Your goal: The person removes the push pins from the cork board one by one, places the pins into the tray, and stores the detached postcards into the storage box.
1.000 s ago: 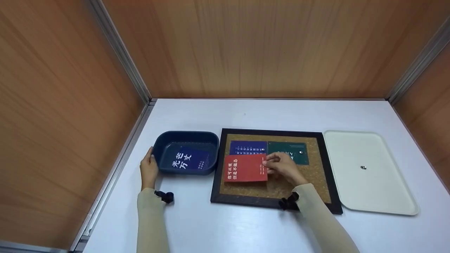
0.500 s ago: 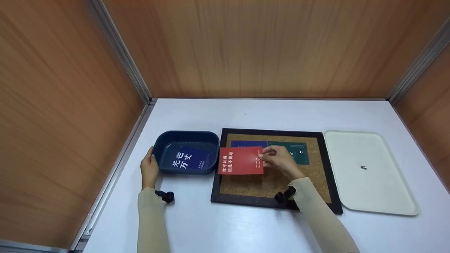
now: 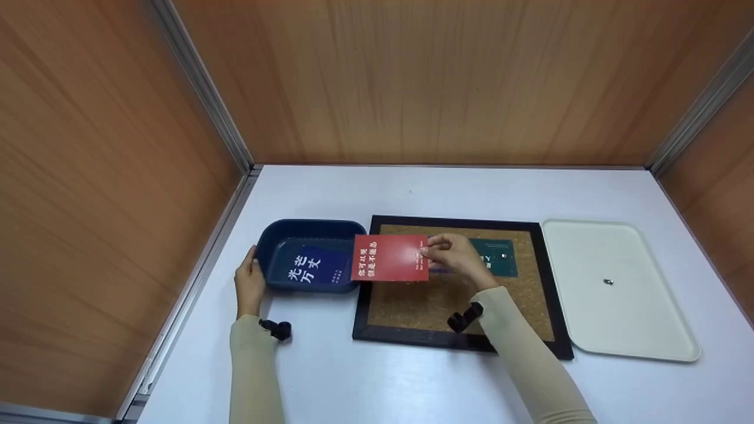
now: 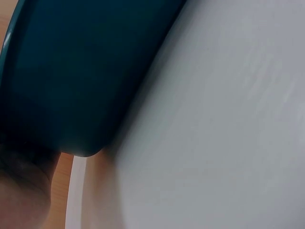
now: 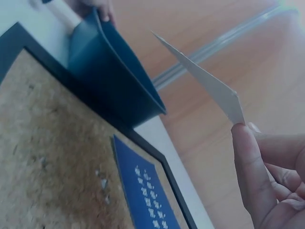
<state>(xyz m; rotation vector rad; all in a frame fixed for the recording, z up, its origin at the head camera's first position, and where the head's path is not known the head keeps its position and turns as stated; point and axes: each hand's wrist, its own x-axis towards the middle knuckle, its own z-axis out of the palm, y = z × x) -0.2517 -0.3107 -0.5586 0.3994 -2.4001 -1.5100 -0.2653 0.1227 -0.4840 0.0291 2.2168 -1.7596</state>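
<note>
A red card [image 3: 390,258] with white lettering is pinched by its right edge in my right hand [image 3: 456,257]. It hangs above the left part of the cork board [image 3: 400,312], its left end over the rim of a dark blue bin [image 3: 283,288]. In the right wrist view the card [image 5: 205,78] appears edge-on, between thumb and fingers. My left hand [image 3: 250,285] grips the bin's left side. Inside the bin lies a blue card [image 3: 321,266]. On the board are a green card [image 3: 500,250] with a metal pin and a blue card [image 5: 143,186], mostly hidden in the head view.
A pale tray [image 3: 630,318] stands right of the board, bearing a small metal pin cluster [image 3: 608,282]. Wooden panels [image 3: 447,82] enclose the white table [image 3: 365,377] at the back and both sides. The board's black frame [image 3: 424,340] nearly touches bin and tray.
My right hand has carried the red card leftward and away from me, from over the board to the bin's right rim. My left hand stays at the bin.
</note>
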